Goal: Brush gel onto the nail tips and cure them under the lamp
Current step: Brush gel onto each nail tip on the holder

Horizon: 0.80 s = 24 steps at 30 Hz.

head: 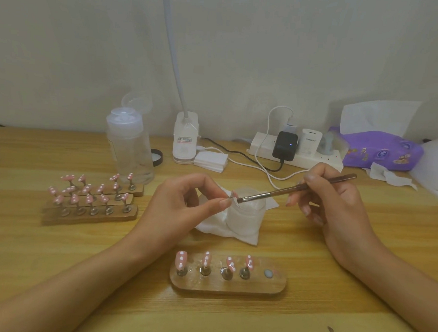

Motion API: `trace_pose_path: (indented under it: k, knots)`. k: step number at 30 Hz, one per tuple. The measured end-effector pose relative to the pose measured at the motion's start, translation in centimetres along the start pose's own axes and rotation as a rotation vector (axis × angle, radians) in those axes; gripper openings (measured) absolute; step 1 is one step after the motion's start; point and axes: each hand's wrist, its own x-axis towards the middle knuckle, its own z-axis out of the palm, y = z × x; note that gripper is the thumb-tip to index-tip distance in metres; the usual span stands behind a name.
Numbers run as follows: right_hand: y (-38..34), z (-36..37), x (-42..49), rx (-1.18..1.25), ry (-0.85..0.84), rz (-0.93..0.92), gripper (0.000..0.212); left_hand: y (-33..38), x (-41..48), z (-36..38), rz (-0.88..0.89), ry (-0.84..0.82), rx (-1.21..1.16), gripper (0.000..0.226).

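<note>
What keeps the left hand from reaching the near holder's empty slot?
Likely nothing, so yes. The left hand, pinching a nail tip, is just behind the near holder, and the empty slot at its right end lies uncovered.

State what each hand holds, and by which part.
The left hand pinches a pink nail tip by one end; the right hand grips the brush mid-handle.

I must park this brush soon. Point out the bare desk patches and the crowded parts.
Bare wood: far left, behind the stacked holders and left of the bottle; right of the right hand, short of the tissue pack; the near edge below the single holder. Crowded: the back row from bottle to power strip, and around the jar.
</note>
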Motion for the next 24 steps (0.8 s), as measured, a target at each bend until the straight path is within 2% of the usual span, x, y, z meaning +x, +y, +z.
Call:
trace_pose_path:
  k: [2,7,11,15,18,21,24]
  knots:
    - [-0.17,0.05,0.04,0.034,0.007,-0.012,0.035,0.01,0.02,-0.03,0.006,-0.004,0.011,0.009]
    - [-0.29,0.29,-0.06,0.007,-0.025,0.015,0.024,-0.03,-0.09,0.04,0.047,-0.003,0.033,0.008]
    - [-0.33,0.1,-0.02,0.032,0.018,-0.005,0.03,-0.06,-0.02,0.16,0.084,0.001,0.059,0.01]
    - [-0.39,0.34,-0.17,0.025,-0.035,-0.003,0.026,-0.13,0.09,0.21,0.101,0.01,0.076,0.011]
    - [-0.43,0.4,-0.14,0.01,0.011,0.015,0.021,-0.23,0.1,0.15,0.121,0.012,0.093,0.013]
    - [-0.42,0.17,0.0,0.038,0.011,-0.019,0.028,-0.35,0.04,0.07,0.15,0.013,0.117,0.013]
    - [-0.46,0.39,-0.07,0.02,-0.028,-0.023,0.025,-0.53,0.04,-0.09,0.166,0.026,0.128,0.01]
